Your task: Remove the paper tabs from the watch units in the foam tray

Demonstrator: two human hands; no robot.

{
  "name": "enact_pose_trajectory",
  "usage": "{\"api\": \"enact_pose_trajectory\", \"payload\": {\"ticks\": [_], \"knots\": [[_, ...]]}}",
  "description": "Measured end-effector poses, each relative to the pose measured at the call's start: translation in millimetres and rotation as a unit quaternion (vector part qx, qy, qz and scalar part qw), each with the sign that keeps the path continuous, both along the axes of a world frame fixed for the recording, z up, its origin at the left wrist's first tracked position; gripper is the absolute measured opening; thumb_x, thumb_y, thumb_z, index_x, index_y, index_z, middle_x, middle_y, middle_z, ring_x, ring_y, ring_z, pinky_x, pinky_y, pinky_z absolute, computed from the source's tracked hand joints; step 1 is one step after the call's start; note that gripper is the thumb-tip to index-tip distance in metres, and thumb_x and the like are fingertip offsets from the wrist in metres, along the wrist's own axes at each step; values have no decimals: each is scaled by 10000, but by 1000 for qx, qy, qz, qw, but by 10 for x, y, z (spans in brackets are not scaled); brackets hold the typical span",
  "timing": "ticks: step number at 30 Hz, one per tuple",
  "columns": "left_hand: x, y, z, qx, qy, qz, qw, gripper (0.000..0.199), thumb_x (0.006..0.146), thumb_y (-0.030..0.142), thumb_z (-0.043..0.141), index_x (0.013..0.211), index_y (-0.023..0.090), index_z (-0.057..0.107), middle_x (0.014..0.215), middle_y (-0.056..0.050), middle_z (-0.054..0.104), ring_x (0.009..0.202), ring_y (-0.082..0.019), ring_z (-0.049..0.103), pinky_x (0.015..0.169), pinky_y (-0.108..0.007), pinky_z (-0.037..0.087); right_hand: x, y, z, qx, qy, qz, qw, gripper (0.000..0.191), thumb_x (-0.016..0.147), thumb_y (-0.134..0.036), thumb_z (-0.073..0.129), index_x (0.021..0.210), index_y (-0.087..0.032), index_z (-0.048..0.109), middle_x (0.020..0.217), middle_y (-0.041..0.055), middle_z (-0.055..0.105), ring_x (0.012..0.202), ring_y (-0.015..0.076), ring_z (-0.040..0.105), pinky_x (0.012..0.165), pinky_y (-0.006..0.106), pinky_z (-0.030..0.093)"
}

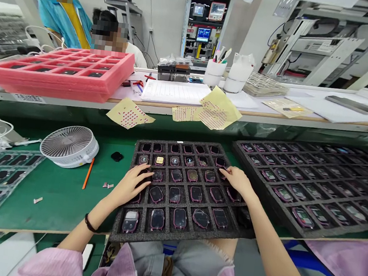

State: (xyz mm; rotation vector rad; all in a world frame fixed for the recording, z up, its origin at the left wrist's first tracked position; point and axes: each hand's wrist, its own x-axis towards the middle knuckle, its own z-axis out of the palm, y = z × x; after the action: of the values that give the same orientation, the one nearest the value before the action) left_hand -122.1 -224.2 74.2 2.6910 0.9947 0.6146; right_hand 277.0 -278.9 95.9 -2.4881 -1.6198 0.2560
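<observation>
Foam tray (145, 236) of watches (180, 218), lower centre | left hand (131, 183), fingers spread, over its left side | right hand (238, 182) at its right side, grip cannot be told | fan (70, 145), middle left | pink crate (58, 91), upper left

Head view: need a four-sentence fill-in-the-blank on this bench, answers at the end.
The left hand is at the side of the dark foam tray nearer the round, slatted ____.
The slim stick beside that appliance is coloured ____.
The right hand is nearer the second dark tray than the ____ hand.
The foam stack on the raised shelf is coloured ____.

Missing words: fan; orange; left; pink.
</observation>
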Motion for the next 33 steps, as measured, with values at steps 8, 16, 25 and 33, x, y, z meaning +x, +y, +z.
{"api": "enact_pose_trajectory", "payload": {"ticks": [8, 16, 25, 33], "knots": [[-298, -36, 44, 34, -45, 44, 997, 316, 958, 341, 418, 1210, 230, 575, 1374, -109, 477, 1333, -271, 396, 1084, -493, 377, -466, -27, 74, -37, -27, -4, 999, 441, 955, -449, 355, 873, -150, 670, 892, 125, 696, 849, 244, 673, 674, 280, 449], [-587, -88, 55, 43, -43, 99, 993, 287, 954, 347, 425, 1139, 230, 610, 1340, -103, 504, 1279, -269, 448, 1037, -468, 411, -630, -16, 37, -78, -77, 2, 994, 490, 966, -427, 338, 931, -70, 672, 1067, 244, 644, 984, 339, 662, 813, 398, 476], [-1250, -215, 26, -74, -13, 232, 970, 269, 922, 363, 453, 982, 188, 648, 982, -75, 649, 940, -227, 616, 865, -377, 482, -566, 115, -241, -23, -5, 11, 1000, 447, 854, -541, 457, 1071, -155, 522, 913, 170, 684, 817, 335, 671, 671, 384, 468], [-1077, -177, -181, -58, 4, 205, 977, 229, 896, 365, 510, 832, 171, 613, 957, -85, 569, 891, -226, 558, 834, -389, 479, -700, -13, -137, 118, 234, 20, 965, 375, 776, -479, 538, 1038, -212, 542, 790, 62, 629, 622, 237, 619, 683, 377, 472]]}}
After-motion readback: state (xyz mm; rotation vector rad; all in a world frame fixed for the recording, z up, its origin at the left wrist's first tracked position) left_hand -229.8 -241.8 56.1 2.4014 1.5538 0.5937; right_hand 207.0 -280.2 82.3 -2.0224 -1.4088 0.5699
